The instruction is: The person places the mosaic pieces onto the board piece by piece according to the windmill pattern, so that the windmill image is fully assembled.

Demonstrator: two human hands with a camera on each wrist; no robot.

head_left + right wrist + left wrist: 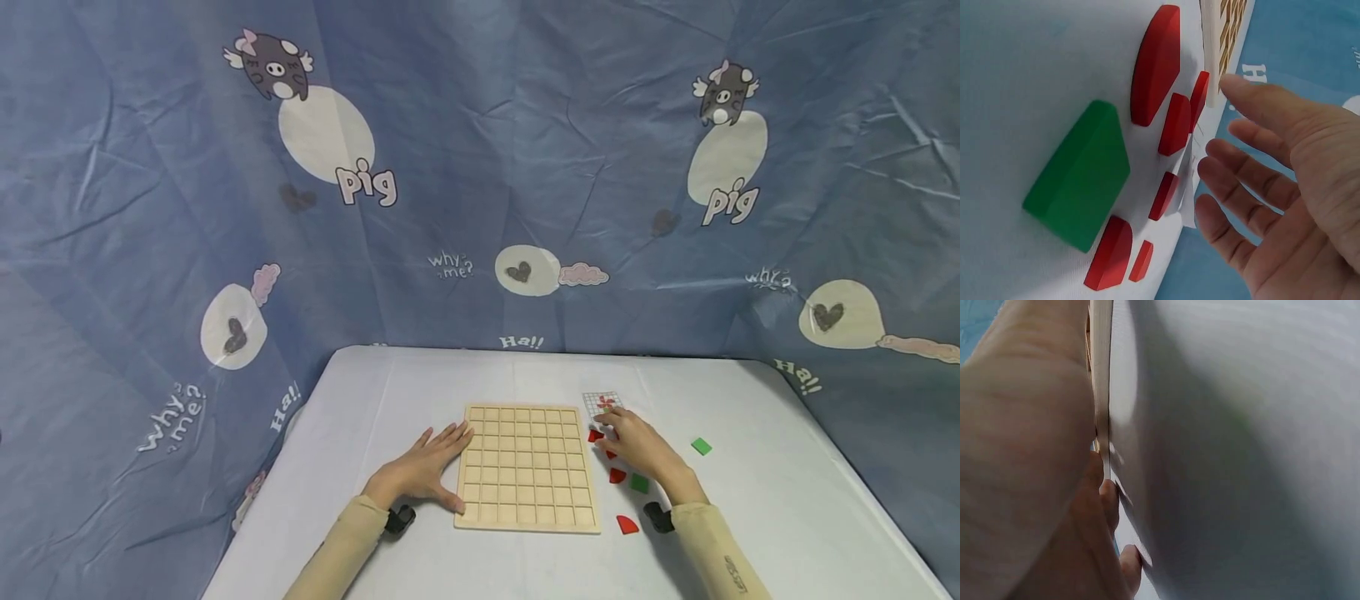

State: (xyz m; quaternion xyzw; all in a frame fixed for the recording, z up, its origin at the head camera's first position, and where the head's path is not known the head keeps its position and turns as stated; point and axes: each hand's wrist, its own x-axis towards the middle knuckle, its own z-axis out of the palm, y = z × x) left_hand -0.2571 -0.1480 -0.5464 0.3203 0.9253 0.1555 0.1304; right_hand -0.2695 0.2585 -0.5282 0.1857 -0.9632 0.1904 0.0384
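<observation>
My left grip, fingers spread, touches the wooden grid board at its nine o'clock edge. My right grip, fingers apart, hovers near red pieces at the board's two o'clock; a green tile lies at three, a red wedge at four.

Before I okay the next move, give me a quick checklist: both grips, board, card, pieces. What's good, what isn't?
1. Left grip at the board: ok, spread along its left edge.
2. Board squares bare: ok, no piece sits on them.
3. Right grip free: ok, nothing seen held in the right wrist view.
4. Card fully in sight: not ok, the right grip covers part of it in the head view.
5. Red pieces and green pieces off the board: ok, on the table to its right.
6. Pieces match the card: cannot tell, print too small.
</observation>
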